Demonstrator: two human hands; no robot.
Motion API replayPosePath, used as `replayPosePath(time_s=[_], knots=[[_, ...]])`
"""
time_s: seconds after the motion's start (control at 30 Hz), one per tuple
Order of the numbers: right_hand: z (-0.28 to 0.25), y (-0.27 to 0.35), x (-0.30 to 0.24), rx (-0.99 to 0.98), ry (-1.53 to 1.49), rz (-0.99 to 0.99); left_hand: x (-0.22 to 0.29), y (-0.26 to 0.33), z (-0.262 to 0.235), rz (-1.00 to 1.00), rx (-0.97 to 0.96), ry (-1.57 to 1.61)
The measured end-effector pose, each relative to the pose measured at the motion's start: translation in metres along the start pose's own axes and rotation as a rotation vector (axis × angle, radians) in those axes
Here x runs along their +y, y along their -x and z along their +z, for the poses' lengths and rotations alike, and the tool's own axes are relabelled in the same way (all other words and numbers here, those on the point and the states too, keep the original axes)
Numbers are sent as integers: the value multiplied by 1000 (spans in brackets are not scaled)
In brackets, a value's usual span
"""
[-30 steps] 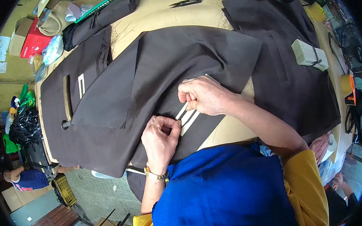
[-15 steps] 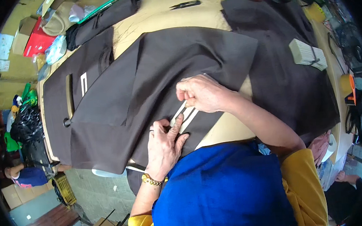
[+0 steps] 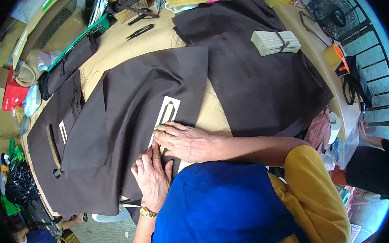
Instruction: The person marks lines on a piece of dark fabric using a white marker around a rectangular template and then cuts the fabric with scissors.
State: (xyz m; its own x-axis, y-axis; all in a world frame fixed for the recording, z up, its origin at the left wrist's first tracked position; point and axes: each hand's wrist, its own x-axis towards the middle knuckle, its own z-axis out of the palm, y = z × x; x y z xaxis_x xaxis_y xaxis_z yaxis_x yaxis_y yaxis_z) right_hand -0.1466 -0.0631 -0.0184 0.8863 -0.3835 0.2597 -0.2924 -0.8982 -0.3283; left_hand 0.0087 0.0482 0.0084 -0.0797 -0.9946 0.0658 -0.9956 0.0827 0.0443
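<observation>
Pressing white strip; lettered red box

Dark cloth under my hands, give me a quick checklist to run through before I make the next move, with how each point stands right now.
1. Hands at the white strip: ok; the right hand lies across it, the left hand has fingertips at its lower part.
2. Dark cloth smooth: not ok; folds run through it around the white strip.
3. Strip's lower end flat: cannot tell; the hands cover it.
4. Snips away from the hands: ok; they lie toward the table's far side.
5. Tied pale bundle off this cloth: ok; it rests on the other cloth, to the right.
</observation>
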Motion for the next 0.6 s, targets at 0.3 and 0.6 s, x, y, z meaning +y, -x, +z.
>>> replayPosePath(time_s=[0.3,0.6], knots=[[-2,6,11,95,-5,171,2,-5,-7,-35,-112,-62],[-10,7,12,20,37,261,8,-26,1,123,-107,101]])
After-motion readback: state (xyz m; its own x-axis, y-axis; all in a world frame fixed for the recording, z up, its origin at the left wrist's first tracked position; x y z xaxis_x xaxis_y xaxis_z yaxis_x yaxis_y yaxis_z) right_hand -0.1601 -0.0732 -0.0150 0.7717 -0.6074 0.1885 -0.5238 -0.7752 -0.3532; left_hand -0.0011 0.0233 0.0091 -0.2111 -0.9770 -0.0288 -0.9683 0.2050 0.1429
